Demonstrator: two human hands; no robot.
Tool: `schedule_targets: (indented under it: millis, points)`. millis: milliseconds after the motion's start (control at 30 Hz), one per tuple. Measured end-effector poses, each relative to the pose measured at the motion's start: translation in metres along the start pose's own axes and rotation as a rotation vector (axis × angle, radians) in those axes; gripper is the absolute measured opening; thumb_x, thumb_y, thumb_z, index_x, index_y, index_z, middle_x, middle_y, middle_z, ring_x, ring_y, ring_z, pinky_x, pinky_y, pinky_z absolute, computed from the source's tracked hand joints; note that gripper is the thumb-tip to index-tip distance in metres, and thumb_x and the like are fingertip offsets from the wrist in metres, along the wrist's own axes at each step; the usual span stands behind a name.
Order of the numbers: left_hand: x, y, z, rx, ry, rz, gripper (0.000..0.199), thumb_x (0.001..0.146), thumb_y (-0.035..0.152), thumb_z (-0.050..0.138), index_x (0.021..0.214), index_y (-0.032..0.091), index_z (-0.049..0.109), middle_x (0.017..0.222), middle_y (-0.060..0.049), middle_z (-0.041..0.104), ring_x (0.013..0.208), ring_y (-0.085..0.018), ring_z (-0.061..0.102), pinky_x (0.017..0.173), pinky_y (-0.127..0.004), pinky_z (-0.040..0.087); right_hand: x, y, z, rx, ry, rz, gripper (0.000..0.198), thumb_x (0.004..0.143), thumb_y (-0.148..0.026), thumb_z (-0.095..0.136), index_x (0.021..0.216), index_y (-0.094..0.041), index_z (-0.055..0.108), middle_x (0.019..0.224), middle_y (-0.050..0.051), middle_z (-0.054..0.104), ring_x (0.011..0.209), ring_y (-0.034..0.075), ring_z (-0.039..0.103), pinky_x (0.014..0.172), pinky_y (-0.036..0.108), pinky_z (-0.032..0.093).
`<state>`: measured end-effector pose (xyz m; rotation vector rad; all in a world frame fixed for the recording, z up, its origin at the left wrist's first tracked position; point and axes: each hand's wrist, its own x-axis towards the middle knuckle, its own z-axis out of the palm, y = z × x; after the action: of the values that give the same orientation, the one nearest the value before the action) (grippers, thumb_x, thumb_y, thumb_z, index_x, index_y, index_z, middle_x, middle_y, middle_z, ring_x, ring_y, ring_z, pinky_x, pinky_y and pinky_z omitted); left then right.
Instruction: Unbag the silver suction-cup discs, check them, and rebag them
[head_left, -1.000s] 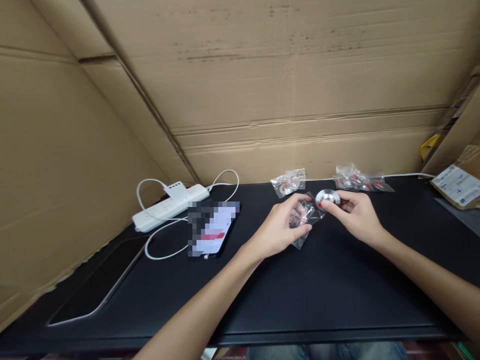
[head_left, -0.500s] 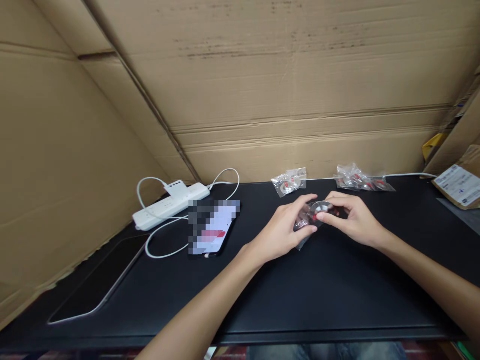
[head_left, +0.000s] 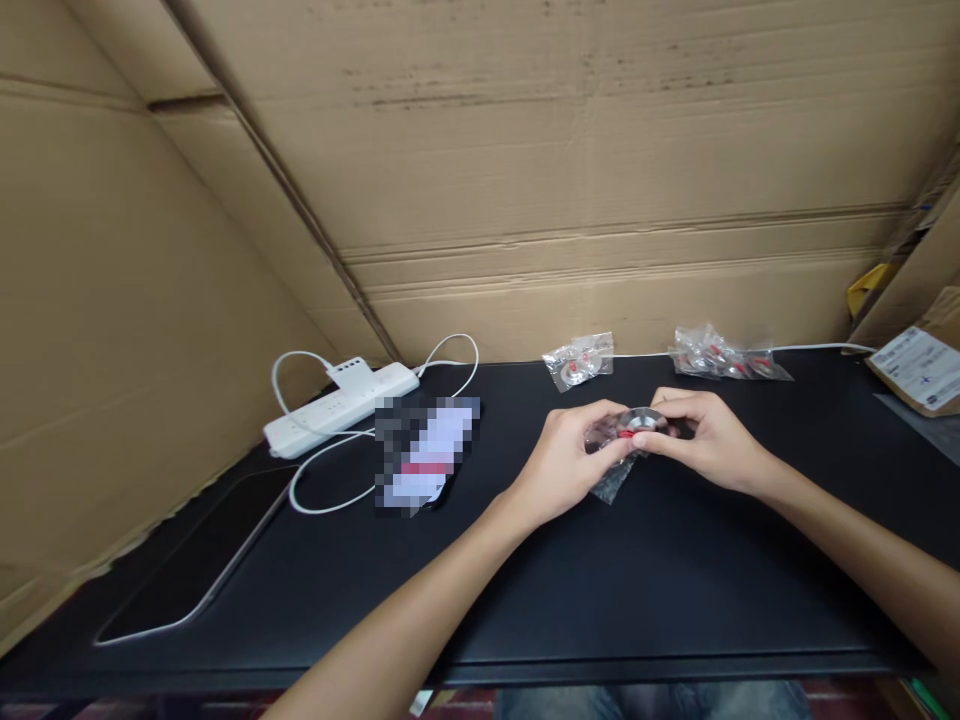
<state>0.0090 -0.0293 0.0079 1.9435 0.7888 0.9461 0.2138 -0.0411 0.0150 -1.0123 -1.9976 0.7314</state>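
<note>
Over the right part of the black table, my right hand [head_left: 709, 440] pinches a shiny round metal disc [head_left: 643, 418] between thumb and fingers. A small red piece [head_left: 627, 434] shows at the disc's near edge, close to both thumbs. My left hand [head_left: 559, 465] is closed on a clear plastic bag [head_left: 615, 484], whose loose end hangs below the thumb. The bag lies against the disc's left side; whether the disc is partly inside it, I cannot tell. Fingers hide the far side of both.
Behind my hands lie a bagged disc [head_left: 577, 362] and a heap of several clear bags with red bits [head_left: 724, 358]. To the left are a phone [head_left: 431, 455], a white power strip [head_left: 341, 405] with cables and a dark tablet [head_left: 202, 555]. Cardboard walls [head_left: 525, 180] enclose the table [head_left: 600, 600].
My left thumb and fingers have closed in toward the right thumb. The disc now lies flatter, and more of the bag's loose end hangs below my left hand.
</note>
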Motion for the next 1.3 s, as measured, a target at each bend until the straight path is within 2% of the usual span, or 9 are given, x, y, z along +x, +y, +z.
schedule_targets:
  millis: [167,367,500,600,700,833,967,1167,1300]
  points:
    - [0.001,0.000,-0.001,-0.057,0.027,-0.019,0.019,0.086,0.025,0.066,0.102,0.015,0.069,0.094,-0.007,0.073,0.089,-0.021,0.070,0.083,-0.034,0.057,0.000,-0.002,0.000,0.005,-0.006,0.018,0.028,0.087,-0.039,0.068,0.070,-0.017,0.066,0.070,0.000,0.048,0.064,0.013,0.044,0.058,0.027,0.036]
    - [0.002,-0.003,-0.001,-0.107,0.066,-0.071,0.020,0.083,0.027,0.069,0.100,0.016,0.069,0.092,-0.006,0.073,0.085,-0.021,0.070,0.081,-0.036,0.058,0.001,-0.006,0.000,-0.020,-0.022,-0.013,0.036,0.097,-0.042,0.051,0.077,-0.018,0.069,0.073,0.002,0.052,0.068,0.015,0.049,0.063,0.028,0.041]
    - [0.003,-0.005,0.000,-0.153,0.080,-0.110,0.024,0.081,0.027,0.071,0.101,0.015,0.070,0.089,-0.006,0.072,0.078,-0.020,0.070,0.078,-0.035,0.058,0.001,-0.006,0.000,-0.008,-0.006,-0.001,0.038,0.098,-0.042,0.049,0.075,-0.017,0.068,0.072,0.002,0.051,0.067,0.015,0.048,0.061,0.027,0.040]
    - [0.003,-0.004,0.000,-0.175,0.081,-0.121,0.025,0.079,0.025,0.073,0.102,0.014,0.069,0.091,-0.006,0.072,0.082,-0.020,0.070,0.080,-0.035,0.057,0.001,-0.004,0.001,0.053,0.001,0.032,0.034,0.096,-0.041,0.054,0.076,-0.017,0.069,0.072,0.002,0.053,0.067,0.014,0.049,0.061,0.027,0.041]
    - [0.003,-0.003,0.001,-0.188,0.054,-0.120,0.027,0.079,0.025,0.073,0.103,0.014,0.069,0.091,-0.006,0.071,0.082,-0.019,0.069,0.079,-0.035,0.056,0.002,0.000,0.002,0.185,0.033,0.090,0.026,0.089,-0.043,0.064,0.084,-0.018,0.070,0.079,0.004,0.064,0.073,0.017,0.059,0.068,0.030,0.048]
    - [0.001,-0.004,0.002,-0.191,0.015,-0.110,0.028,0.079,0.030,0.074,0.102,0.015,0.068,0.093,-0.006,0.071,0.083,-0.019,0.068,0.080,-0.035,0.055,0.003,0.006,0.004,0.266,0.064,0.144,0.027,0.083,-0.045,0.071,0.088,-0.018,0.070,0.084,0.006,0.071,0.078,0.020,0.066,0.074,0.035,0.054]
    - [0.001,-0.006,0.002,-0.228,-0.024,-0.121,0.026,0.084,0.030,0.070,0.105,0.015,0.068,0.092,-0.006,0.070,0.082,-0.019,0.068,0.082,-0.036,0.055,0.003,0.008,0.008,0.207,0.114,0.166,0.028,0.081,-0.044,0.073,0.087,-0.018,0.069,0.082,0.006,0.070,0.074,0.019,0.065,0.072,0.035,0.055]
    - [0.003,0.001,0.000,-0.400,-0.143,-0.102,0.041,0.079,0.023,0.075,0.118,0.016,0.063,0.113,-0.009,0.068,0.106,-0.023,0.065,0.097,-0.040,0.051,0.003,0.003,0.006,0.289,0.167,0.125,0.028,0.075,-0.041,0.078,0.084,-0.019,0.062,0.079,0.002,0.063,0.068,0.014,0.059,0.066,0.030,0.053]
    - [0.004,0.002,0.001,-0.439,-0.106,-0.123,0.033,0.080,0.026,0.075,0.108,0.014,0.067,0.102,-0.009,0.070,0.093,-0.021,0.068,0.089,-0.042,0.056,0.004,0.000,0.004,0.350,0.127,0.162,0.027,0.074,-0.039,0.079,0.083,-0.019,0.062,0.077,0.001,0.064,0.067,0.013,0.059,0.066,0.029,0.053]
